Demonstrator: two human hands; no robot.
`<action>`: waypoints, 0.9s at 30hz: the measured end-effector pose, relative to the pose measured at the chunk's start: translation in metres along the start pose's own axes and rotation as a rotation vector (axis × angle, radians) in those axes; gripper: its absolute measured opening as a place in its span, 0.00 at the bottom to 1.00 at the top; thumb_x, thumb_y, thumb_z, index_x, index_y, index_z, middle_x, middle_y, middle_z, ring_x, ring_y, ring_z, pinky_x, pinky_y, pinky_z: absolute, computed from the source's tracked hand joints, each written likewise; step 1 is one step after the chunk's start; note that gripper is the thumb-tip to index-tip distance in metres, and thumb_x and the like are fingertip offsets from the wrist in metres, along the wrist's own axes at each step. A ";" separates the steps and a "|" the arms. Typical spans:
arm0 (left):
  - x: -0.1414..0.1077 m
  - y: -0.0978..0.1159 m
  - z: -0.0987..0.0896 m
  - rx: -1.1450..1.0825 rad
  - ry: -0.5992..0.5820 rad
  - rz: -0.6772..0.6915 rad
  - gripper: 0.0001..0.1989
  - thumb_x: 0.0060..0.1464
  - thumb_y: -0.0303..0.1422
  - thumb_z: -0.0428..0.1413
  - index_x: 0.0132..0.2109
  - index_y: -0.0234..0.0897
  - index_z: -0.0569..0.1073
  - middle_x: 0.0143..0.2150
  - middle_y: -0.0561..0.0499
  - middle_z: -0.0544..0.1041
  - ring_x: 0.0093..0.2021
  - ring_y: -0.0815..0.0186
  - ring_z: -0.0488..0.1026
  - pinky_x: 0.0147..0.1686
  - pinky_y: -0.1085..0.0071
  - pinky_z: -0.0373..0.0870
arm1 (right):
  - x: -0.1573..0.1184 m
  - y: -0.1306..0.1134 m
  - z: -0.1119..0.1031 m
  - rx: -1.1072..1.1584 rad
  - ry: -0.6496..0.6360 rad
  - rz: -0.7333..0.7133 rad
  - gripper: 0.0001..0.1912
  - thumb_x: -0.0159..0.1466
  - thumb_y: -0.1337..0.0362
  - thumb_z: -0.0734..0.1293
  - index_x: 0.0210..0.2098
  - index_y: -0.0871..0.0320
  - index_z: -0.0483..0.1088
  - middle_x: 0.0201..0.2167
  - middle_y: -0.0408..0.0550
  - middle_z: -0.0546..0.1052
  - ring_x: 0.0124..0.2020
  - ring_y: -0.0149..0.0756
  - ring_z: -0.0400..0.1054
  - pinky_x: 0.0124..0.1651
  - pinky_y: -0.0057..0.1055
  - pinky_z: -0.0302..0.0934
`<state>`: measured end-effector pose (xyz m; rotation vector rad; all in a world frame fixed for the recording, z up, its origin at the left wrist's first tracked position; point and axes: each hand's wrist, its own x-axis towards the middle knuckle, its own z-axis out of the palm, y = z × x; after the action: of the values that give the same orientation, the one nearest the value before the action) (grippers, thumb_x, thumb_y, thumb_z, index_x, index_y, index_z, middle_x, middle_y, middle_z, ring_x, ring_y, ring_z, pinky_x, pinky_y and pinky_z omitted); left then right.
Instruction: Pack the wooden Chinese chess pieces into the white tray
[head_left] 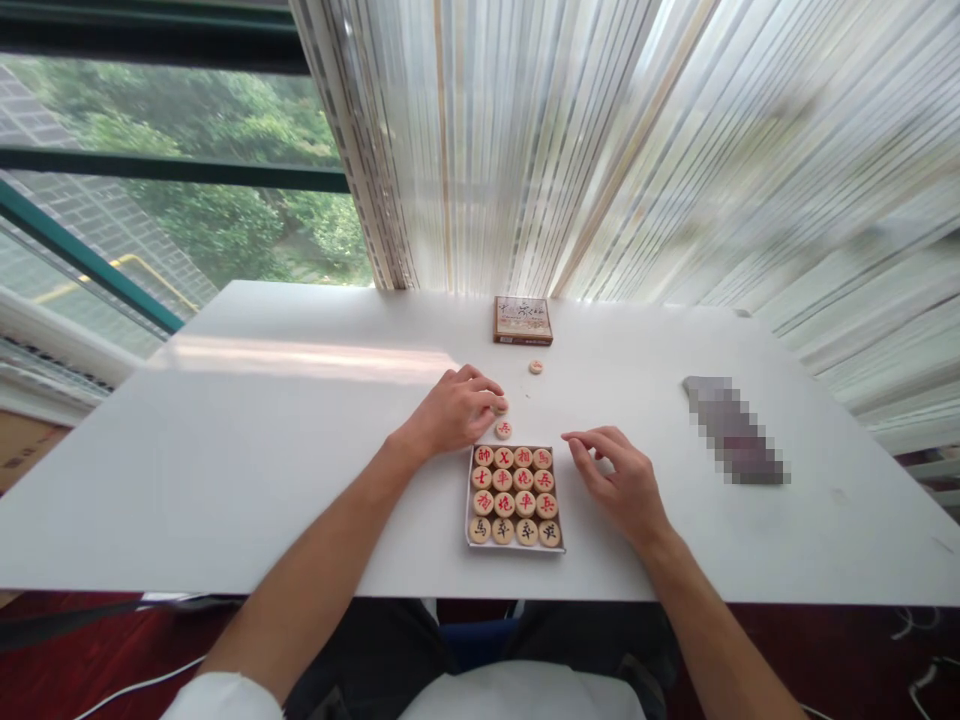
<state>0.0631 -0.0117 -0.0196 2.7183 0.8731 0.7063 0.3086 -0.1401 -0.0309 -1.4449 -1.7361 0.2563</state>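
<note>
A shallow white box tray [514,551] holds rows of round wooden chess pieces, the upper rows with red characters and the bottom row with black ones. Above the tray's far edge, my left hand [461,408] pinches a wooden piece [500,407] between thumb and fingers. Just below that piece, a loose one with a red character [504,430] lies on the table. Another loose piece [536,367] lies farther back. My right hand [613,472] rests right of the tray, fingers partly bent and apart, holding nothing.
At the back of the white table [247,450] lies a printed box lid [523,320]. A blurred-out dark object [739,435] is on the right side. Striped curtains [487,150] and a window stand behind the table.
</note>
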 end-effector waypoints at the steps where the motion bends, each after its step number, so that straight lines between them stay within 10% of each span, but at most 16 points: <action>1: 0.000 0.000 0.001 0.004 0.009 -0.014 0.13 0.58 0.26 0.55 0.45 0.45 0.81 0.48 0.52 0.81 0.49 0.57 0.70 0.52 0.57 0.65 | 0.001 -0.001 -0.001 0.005 0.006 0.004 0.08 0.69 0.63 0.65 0.42 0.54 0.77 0.36 0.49 0.78 0.35 0.38 0.71 0.37 0.35 0.68; 12: 0.001 -0.019 0.000 0.155 0.208 -0.273 0.10 0.56 0.27 0.56 0.42 0.42 0.80 0.44 0.49 0.83 0.45 0.54 0.73 0.44 0.56 0.66 | 0.000 -0.001 -0.004 0.025 0.065 0.030 0.08 0.69 0.63 0.64 0.41 0.54 0.77 0.34 0.48 0.78 0.32 0.37 0.69 0.37 0.36 0.67; 27: 0.003 -0.004 -0.002 -0.114 0.387 -0.185 0.10 0.58 0.33 0.59 0.47 0.38 0.74 0.43 0.49 0.81 0.42 0.62 0.78 0.47 0.63 0.71 | 0.000 -0.002 -0.002 0.035 0.068 0.063 0.08 0.69 0.62 0.64 0.43 0.54 0.76 0.36 0.47 0.79 0.32 0.36 0.70 0.38 0.35 0.67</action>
<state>0.0623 -0.0062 -0.0184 2.3991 1.1080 1.2219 0.3085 -0.1409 -0.0287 -1.4681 -1.6262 0.2669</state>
